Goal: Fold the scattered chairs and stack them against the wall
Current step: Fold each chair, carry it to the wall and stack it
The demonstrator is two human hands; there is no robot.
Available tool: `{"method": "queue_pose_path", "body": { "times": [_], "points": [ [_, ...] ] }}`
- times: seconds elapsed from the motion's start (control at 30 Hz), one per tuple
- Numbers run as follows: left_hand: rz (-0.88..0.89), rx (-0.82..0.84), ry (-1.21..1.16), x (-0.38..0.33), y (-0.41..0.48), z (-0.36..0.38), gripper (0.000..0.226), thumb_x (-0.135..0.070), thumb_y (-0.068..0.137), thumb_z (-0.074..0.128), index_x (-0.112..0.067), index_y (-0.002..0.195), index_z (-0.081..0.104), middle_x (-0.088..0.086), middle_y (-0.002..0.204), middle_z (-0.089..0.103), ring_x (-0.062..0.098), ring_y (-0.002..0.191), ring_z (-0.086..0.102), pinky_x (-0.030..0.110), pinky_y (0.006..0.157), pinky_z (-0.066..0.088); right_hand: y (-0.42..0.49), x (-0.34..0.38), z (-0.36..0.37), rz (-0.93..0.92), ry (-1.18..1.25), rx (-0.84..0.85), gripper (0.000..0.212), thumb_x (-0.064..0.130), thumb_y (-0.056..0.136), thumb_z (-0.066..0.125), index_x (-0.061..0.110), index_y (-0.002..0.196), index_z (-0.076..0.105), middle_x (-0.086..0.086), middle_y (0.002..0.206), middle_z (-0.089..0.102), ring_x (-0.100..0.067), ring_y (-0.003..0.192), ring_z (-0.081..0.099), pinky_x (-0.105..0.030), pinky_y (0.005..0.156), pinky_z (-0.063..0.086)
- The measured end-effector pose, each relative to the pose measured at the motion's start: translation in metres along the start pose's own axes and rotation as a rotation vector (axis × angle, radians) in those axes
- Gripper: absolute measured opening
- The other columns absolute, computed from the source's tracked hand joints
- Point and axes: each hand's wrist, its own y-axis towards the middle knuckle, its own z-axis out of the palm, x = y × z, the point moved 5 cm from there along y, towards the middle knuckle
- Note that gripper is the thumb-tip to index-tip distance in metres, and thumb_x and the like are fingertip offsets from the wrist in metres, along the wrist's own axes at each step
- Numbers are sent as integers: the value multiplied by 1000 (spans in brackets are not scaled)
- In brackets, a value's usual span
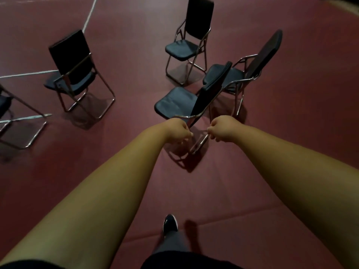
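Observation:
The nearest folding chair (178, 101) stands unfolded just ahead of me, with a black padded seat, a black backrest and a chrome tube frame. My left hand (177, 129) is curled at the frame below the seat's near edge. My right hand (223, 130) is curled on the slanted chrome leg, its fingers touching the tube. How far the fingers wrap round is hidden. Three more unfolded black chairs stand around: one at the left (75, 68), one at the back (192, 35), one at the right (252, 63) close behind the nearest chair.
Another chair's chrome frame (21, 121) shows at the left edge. The floor (272, 152) is dark red matting with white lines (90, 14) at the upper left. My shoe (170, 223) is below my arms. No wall is in view.

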Motion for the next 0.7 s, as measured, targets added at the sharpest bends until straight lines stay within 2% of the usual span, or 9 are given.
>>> {"method": "queue_pose_path", "body": {
  "times": [0.07, 0.13, 0.2, 0.27, 0.33, 0.4, 0.47, 0.53, 0.7],
  "points": [
    [7, 19, 12, 1, 36, -32, 24, -34, 98, 67, -12, 95, 76, 7, 96, 80, 24, 83, 77, 29, 62, 54, 30, 14, -19, 29, 56, -25, 25, 23, 99, 57, 10, 91, 76, -5, 90, 79, -24, 83, 76, -32, 63, 57],
    [25, 20, 15, -3, 65, -60, 26, -35, 97, 67, -11, 96, 77, 8, 94, 80, 22, 78, 75, 31, 64, 54, 54, 25, -36, 47, 117, -57, 23, 22, 100, 58, 12, 89, 75, -2, 86, 79, -17, 72, 75, -21, 48, 46],
    [37, 27, 16, -11, 91, -83, 28, -32, 97, 67, -6, 94, 76, 14, 89, 78, 21, 69, 69, 29, 62, 53, 74, 31, -52, 69, 165, -67, 23, 19, 101, 56, 11, 90, 75, -2, 87, 78, -15, 68, 72, -15, 39, 41],
    [43, 49, -5, -20, 117, -96, 27, -30, 99, 66, -6, 89, 75, 14, 78, 74, 20, 63, 65, 24, 56, 52, 91, 28, -64, 89, 184, -60, 24, 17, 101, 54, 9, 94, 75, -3, 90, 78, -14, 68, 72, -14, 37, 40],
    [56, 64, -18, -31, 142, -106, 26, -31, 99, 66, -8, 87, 74, 9, 76, 73, 24, 68, 69, 28, 60, 54, 107, 20, -79, 118, 201, -83, 23, 17, 101, 55, 10, 95, 76, -4, 91, 79, -14, 69, 72, -15, 40, 41],
    [88, 91, 33, -45, 168, -111, 28, -34, 99, 66, -9, 90, 76, 7, 84, 78, 24, 76, 74, 31, 66, 56, 127, 5, -93, 147, 206, -115, 24, 19, 101, 55, 10, 94, 76, -4, 91, 79, -19, 77, 75, -22, 48, 46],
    [128, 117, 101, -61, 193, -112, 26, -33, 100, 66, -10, 96, 78, 5, 95, 79, 22, 88, 76, 30, 72, 56, 150, -12, -101, 178, 217, -117, 27, 21, 99, 54, 11, 91, 77, -7, 90, 79, -27, 83, 77, -33, 58, 58],
    [154, 121, 153, -78, 226, -114, 24, -31, 102, 65, -10, 101, 77, 5, 100, 79, 21, 92, 75, 29, 74, 57, 181, -34, -109, 210, 244, -112, 30, 24, 98, 53, 11, 89, 78, -10, 88, 79, -33, 86, 78, -45, 73, 64],
    [148, 115, 240, -104, 322, -110, 21, -31, 99, 68, -11, 101, 73, 8, 98, 76, 25, 92, 74, 42, 91, 61, 275, -86, -119, 245, 343, -89, 32, 28, 101, 53, 11, 92, 78, -10, 91, 80, -31, 86, 78, -49, 79, 65]
  ]
}}
